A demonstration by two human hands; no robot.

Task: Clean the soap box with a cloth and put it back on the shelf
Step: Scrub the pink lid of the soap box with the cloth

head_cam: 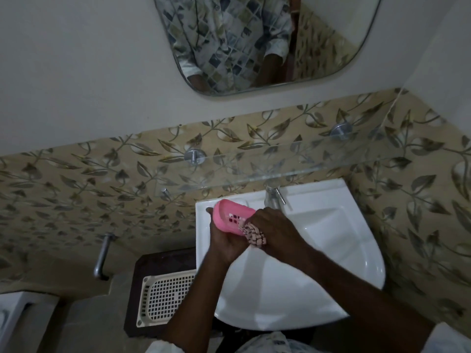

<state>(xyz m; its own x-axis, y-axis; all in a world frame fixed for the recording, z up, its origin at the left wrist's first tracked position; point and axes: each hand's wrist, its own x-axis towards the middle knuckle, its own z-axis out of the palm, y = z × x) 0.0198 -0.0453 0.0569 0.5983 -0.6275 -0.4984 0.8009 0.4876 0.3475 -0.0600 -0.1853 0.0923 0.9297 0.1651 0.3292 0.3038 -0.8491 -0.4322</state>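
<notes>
Wiping underway: left hand (224,240) grips the pink soap box (233,217), right hand (272,230) pinches the cloth (254,236) against it. Next, lifting it to the glass shelf (280,161) above both hands.

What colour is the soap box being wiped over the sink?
Pink, with small slotted holes in its base; the soap box shows clearly in the head view.

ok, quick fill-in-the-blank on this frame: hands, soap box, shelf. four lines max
1. The left hand holds a ____ soap box.
2. The right hand presses a striped ____ into the soap box.
3. Both hands are over the white ____.
4. The glass shelf on the wall holds ____.

Missing words: pink; cloth; sink; nothing.
</notes>
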